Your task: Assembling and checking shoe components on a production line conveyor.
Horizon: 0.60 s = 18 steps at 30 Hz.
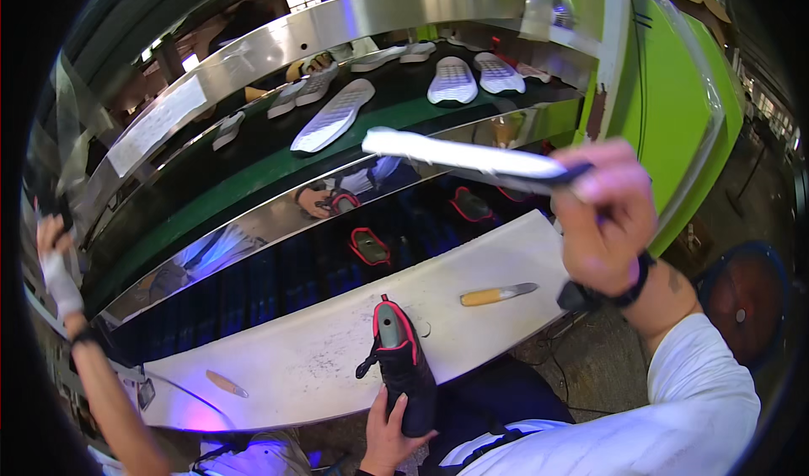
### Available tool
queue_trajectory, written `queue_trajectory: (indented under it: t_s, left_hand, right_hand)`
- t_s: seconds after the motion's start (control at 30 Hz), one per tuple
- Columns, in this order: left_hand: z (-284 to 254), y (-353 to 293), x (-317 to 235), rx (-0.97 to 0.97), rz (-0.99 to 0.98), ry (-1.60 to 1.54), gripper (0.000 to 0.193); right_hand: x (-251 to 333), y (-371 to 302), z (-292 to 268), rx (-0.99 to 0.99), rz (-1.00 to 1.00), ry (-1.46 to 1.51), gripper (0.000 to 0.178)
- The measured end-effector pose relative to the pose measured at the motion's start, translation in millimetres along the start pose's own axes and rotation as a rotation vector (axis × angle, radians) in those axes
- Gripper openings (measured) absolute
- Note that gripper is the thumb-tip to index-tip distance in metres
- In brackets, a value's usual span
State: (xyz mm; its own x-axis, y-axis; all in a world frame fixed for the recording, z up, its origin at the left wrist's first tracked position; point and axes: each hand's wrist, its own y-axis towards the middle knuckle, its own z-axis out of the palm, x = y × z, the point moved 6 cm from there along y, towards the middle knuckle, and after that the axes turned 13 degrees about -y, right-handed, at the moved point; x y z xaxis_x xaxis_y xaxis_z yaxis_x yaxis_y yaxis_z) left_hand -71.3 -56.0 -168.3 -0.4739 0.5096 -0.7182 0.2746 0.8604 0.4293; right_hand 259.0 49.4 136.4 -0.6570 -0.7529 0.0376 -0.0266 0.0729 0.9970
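Observation:
My left hand [389, 436] is closed around the toe end of a black shoe upper [407, 389] with red collar trim. A grey-green last fills the upper's opening, and its heel end rests on the white worktable [320, 349]. Raised over the right side of the bench, my right hand [608, 210] pinches one end of a white shoe sole [463, 157]. The sole is held edge-on, pointing left in front of the conveyor, apart from the upper. A dark patch shows at its gripped end.
A wooden-handled knife [497, 295] lies on the table, another knife [227, 383] farther left. Beyond, a green conveyor belt [253, 168] carries several soles; a lower dark conveyor carries red-trimmed uppers [369, 247]. A co-worker's arm [105, 383] reaches up at left. A green machine panel [674, 96] stands right.

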Motion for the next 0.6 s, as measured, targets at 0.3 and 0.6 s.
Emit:
queue_trajectory:
  t_s: [0.3, 0.6]
  left_hand:
    - [-13, 117, -82, -0.167, 0.367, -0.173, 0.05]
    - [5, 163, -117, -0.254, 0.131, -0.586, 0.045]
  right_hand:
    - [13, -125, 6, 0.236, 0.898, 0.529, 0.018]
    - [40, -136, 15, 0.728, 0.758, 0.588, 0.034]
